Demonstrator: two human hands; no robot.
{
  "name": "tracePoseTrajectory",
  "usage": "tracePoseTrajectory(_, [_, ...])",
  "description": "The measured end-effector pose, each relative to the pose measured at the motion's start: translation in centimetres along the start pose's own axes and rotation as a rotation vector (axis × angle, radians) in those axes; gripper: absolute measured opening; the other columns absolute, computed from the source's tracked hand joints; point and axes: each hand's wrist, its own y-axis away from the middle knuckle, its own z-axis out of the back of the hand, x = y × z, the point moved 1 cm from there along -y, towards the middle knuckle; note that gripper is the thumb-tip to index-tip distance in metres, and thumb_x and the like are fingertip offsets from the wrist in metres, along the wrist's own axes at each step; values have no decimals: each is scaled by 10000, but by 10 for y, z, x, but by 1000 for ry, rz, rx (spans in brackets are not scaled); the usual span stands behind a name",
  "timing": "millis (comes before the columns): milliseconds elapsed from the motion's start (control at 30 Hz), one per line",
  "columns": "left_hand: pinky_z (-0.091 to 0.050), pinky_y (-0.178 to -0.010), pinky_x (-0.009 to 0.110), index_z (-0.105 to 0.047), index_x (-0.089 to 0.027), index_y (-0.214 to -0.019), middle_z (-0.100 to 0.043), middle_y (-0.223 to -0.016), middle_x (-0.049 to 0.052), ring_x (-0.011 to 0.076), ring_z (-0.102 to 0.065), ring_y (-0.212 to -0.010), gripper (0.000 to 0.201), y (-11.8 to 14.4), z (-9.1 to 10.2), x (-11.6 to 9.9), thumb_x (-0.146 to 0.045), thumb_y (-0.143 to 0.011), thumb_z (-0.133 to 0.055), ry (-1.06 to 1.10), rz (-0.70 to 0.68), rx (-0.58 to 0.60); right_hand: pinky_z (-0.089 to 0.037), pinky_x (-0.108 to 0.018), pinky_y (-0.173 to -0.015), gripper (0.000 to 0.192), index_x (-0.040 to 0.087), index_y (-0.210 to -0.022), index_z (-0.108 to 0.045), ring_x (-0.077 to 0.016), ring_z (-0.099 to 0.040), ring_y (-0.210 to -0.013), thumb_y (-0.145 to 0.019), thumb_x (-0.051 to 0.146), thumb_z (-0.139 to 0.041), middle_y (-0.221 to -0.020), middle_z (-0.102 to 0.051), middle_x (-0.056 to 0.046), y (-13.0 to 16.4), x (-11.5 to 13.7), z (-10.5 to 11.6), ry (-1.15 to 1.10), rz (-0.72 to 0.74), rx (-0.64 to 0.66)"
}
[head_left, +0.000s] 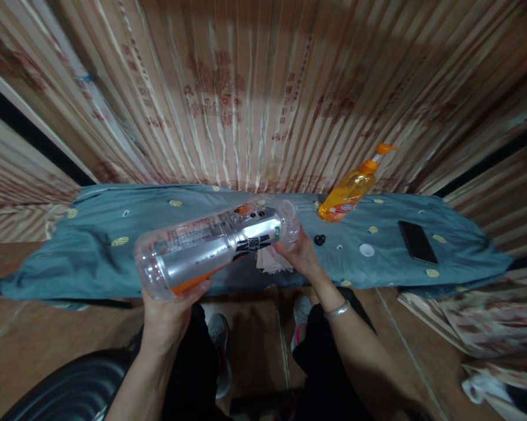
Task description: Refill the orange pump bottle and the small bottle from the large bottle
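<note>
A large clear plastic bottle (211, 245) with a silver and black label lies on its side in the air above the near edge of a table. My left hand (169, 313) cups its base from below. My right hand (299, 252) grips its neck end on the right. A folded white cloth or tissue (270, 261) lies on the table just under my right hand. I cannot tell whether the bottle's mouth is capped.
The table wears a blue-grey cloth (92, 245) with yellow dots. On it: an orange pump bottle (353, 188), a small black cap (319, 239), a white cap (367, 250) and a black phone (417, 241). A striped curtain hangs behind. A dark case (70, 389) sits lower left.
</note>
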Motion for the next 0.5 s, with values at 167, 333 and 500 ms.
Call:
tracePoseTrajectory(167, [-368, -1227, 484, -543, -308, -1332, -516, -1524, 63, 332, -440, -1466, 1013, 0, 1, 1, -164, -440, -998, 34, -8, 0, -532, -561, -1082, 774, 183, -1407, -509, -381, -702, -1214, -719, 413, -777, -1224, -754, -155, 0, 1, 0, 2, 4, 0])
tracePoseTrajectory(333, [-494, -1096, 406, -565, -271, -1258, -582, -1414, 74, 310, -554, -1335, 947, -2, -3, -1, -130, -418, -979, 75, -53, 14, -539, -561, -1078, 745, 202, -1385, -526, -374, -709, -1203, -722, 421, -785, -1205, -758, -133, -1, -2, -1, 0, 22, -12])
tracePoseTrajectory(500, [-456, -1149, 440, -552, -299, -1277, -557, -1425, 57, 316, -514, -1392, 905, -2, -1, -1, -117, -489, -958, 36, -53, 47, -558, -574, -1043, 718, 203, -1350, -554, -386, -727, -1149, -710, 413, -802, -1154, -770, -129, -2, -3, -2, 28, 15, -22])
